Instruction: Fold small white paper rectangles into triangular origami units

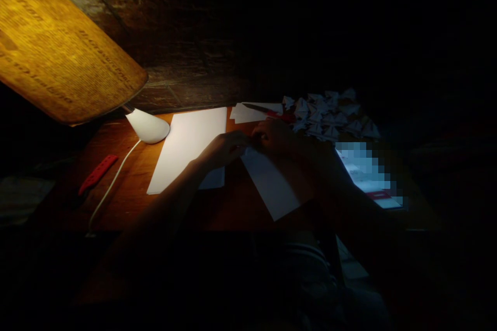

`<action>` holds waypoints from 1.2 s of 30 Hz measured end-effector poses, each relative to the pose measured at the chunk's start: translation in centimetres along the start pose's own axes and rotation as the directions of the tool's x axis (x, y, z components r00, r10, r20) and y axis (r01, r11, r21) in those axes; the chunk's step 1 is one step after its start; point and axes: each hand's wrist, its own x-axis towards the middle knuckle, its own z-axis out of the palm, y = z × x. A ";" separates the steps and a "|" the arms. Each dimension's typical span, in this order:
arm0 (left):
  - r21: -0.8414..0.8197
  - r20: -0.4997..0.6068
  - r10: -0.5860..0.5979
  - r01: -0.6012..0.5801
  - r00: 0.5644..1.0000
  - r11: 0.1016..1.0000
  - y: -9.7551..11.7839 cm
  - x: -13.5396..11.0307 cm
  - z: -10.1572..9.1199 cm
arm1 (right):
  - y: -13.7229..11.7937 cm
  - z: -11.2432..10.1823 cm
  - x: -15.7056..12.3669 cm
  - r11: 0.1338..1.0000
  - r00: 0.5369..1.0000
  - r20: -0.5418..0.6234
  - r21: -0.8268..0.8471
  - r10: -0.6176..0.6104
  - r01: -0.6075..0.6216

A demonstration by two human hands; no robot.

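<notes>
A white sheet of paper (272, 184) lies at a slant on the wooden table in front of me. My left hand (226, 147) has its fingers bent and closed on the far end of this sheet. Close beside it, my right hand (274, 135) is curled in shadow, its fingers pinched at the same far end; its fingertips are hard to make out. Under and left of my left wrist rests a stack of white paper (190, 139). Just beyond my right hand, scissors (267, 110) with red handles lie across some smaller paper pieces (243, 113).
Several folded white paper pieces (316, 111) are heaped at the back right. A lit screen (361, 176) lies on the right. At left stand a lamp with a printed shade (70, 46) and white base (149, 126), its cord (112, 181), and a red utility knife (98, 173).
</notes>
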 end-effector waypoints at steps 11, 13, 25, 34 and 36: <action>0.057 0.023 0.008 -0.010 1.000 0.998 0.0 0.2 0.1 | 0.0 -0.7 0.2 0.998 0.998 0.068 0.061 -0.015 0.011; 0.069 0.032 0.009 -0.011 0.999 0.998 0.0 0.2 0.1 | -0.1 -1.0 0.2 0.995 0.996 0.086 0.095 -0.017 0.009; 0.043 0.027 -0.028 0.027 0.999 0.999 0.5 0.2 -0.2 | -0.1 -1.3 0.2 0.988 0.994 0.109 0.155 0.008 -0.025; 0.013 0.022 -0.002 0.002 1.000 1.000 -0.2 0.3 0.2 | 0.1 -1.4 0.4 0.988 0.990 0.139 0.155 0.002 -0.024; 0.023 0.028 -0.002 0.001 1.000 1.000 -0.2 0.5 0.2 | 0.2 -1.4 0.4 0.987 0.988 0.153 0.158 0.010 -0.034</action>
